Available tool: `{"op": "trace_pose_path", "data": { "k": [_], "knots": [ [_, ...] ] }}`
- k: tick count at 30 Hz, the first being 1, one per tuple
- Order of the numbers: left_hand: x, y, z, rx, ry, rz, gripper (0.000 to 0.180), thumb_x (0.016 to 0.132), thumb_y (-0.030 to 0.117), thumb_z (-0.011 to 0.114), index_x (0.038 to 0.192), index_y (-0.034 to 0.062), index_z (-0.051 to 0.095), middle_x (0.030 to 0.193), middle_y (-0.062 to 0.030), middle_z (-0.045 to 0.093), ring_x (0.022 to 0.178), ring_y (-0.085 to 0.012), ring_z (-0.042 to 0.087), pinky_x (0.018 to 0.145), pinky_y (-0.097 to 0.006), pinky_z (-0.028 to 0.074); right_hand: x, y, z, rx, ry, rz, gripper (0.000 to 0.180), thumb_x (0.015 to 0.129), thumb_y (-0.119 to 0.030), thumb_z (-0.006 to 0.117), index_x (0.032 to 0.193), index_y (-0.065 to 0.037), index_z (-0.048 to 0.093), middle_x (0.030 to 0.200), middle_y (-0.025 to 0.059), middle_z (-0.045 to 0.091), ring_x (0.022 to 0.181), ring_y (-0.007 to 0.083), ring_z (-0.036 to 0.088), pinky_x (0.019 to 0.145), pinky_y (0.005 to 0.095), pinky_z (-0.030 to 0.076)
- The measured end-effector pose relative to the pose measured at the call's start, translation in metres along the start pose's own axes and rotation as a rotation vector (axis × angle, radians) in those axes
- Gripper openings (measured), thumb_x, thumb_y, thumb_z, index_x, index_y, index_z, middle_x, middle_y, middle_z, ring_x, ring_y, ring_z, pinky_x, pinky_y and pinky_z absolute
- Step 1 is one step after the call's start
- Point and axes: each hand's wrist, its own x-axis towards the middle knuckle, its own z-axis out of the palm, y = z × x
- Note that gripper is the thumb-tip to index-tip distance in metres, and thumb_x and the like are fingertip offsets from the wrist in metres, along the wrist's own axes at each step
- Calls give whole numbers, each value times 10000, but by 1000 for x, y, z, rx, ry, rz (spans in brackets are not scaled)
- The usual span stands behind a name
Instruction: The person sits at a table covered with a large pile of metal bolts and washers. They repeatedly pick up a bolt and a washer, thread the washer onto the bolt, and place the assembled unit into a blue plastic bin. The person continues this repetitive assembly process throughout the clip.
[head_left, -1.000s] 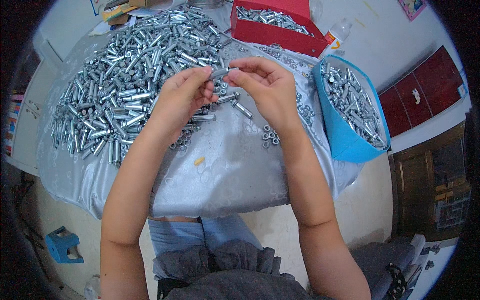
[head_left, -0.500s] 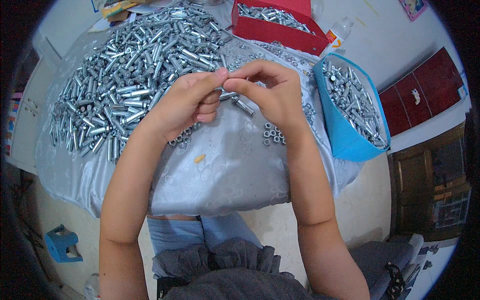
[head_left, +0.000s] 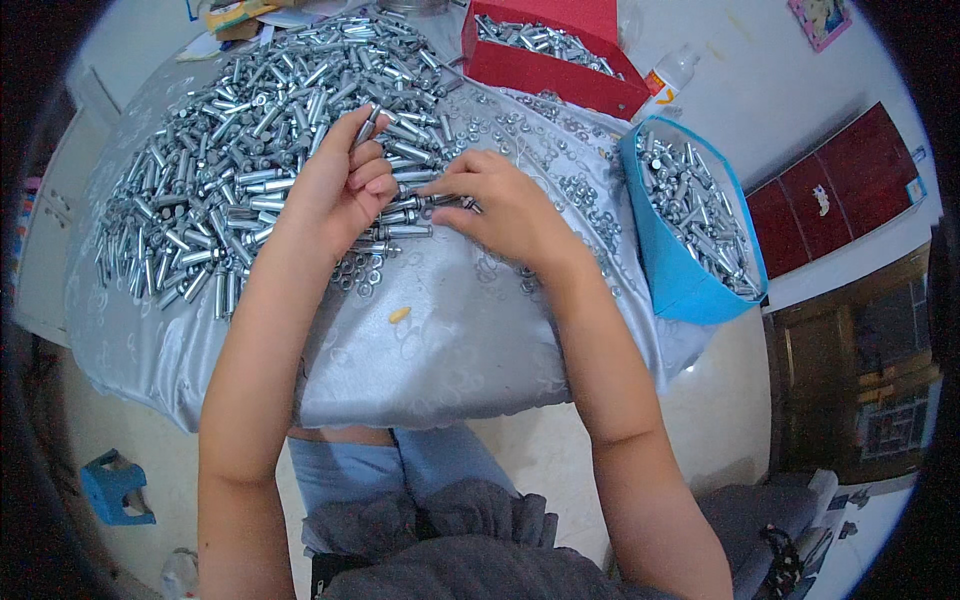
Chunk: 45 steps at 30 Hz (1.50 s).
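Note:
My left hand point(head_left: 345, 180) is raised over the edge of the bolt pile, its thumb and forefinger pinching a silver anchor bolt point(head_left: 368, 124) that points upward. The other fingers are curled into the palm. Low over the table, my right hand point(head_left: 500, 208) has its thumb and fingers around another silver anchor bolt point(head_left: 462, 203), partly hidden by the hand. Several more bolts point(head_left: 402, 231) lie between the two hands. A large heap of sleeved anchor bolts point(head_left: 270, 130) spreads over the left of the table. Loose hex nuts point(head_left: 362, 272) lie beneath my left wrist.
A blue fabric bin point(head_left: 690, 290) of bolts stands at the table's right edge. Behind it are a red box point(head_left: 545, 75) with bolts and a clear bottle point(head_left: 672, 75). Washers and nuts point(head_left: 590, 200) scatter across the silvery tablecloth point(head_left: 450, 350). A small yellow piece point(head_left: 400, 315) lies in front.
My hands, close together before, have moved apart. The left hand has shifted left with a bolt upright in its fingers; the right has come down to the bolts on the table.

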Motion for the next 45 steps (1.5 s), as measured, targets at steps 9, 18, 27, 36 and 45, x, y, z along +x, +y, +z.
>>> {"op": "trace_pose_path", "data": {
  "k": [9, 18, 27, 36, 45],
  "knots": [
    [3, 0, 4, -37, -42, -61, 170, 852, 226, 510, 870, 58, 504, 479, 67, 241, 399, -41, 220, 401, -205, 213, 5, -7, 7, 3, -34, 28, 193, 676, -113, 645, 836, -38, 569, 815, 105, 560, 811, 270, 535, 715, 344, 432],
    [3, -4, 9, 6, -17, -64, 183, 850, 232, 513, 882, 52, 507, 482, 65, 237, 398, -41, 232, 393, -200, 209, 4, -6, 9, -113, -32, 99, 127, 687, -127, 634, 759, -41, 576, 779, 104, 572, 761, 261, 556, 678, 357, 444],
    [-12, -18, 26, 734, 47, 129, 174, 800, 232, 548, 722, 77, 537, 519, 57, 350, 437, -53, 317, 414, -208, 279, 9, -10, -17, 1004, 222, 381, 168, 771, -77, 607, 909, 1, 551, 784, 55, 585, 707, 111, 559, 664, 229, 462],
    [-12, -20, 18, 627, -109, 86, 150, 817, 238, 529, 782, 93, 525, 528, 80, 304, 451, -35, 275, 432, -208, 231, 12, -15, -13, 1123, 187, 468, 172, 784, -73, 595, 932, 2, 549, 762, 52, 580, 689, 115, 553, 643, 232, 461],
    [-12, -18, 16, 521, -122, 45, 144, 804, 198, 540, 714, 114, 465, 529, 78, 280, 440, -44, 265, 421, -211, 227, 12, -17, -1, 732, 408, 298, 127, 752, -111, 642, 823, -16, 598, 788, 40, 587, 681, 97, 549, 624, 214, 438]
  ]
}}
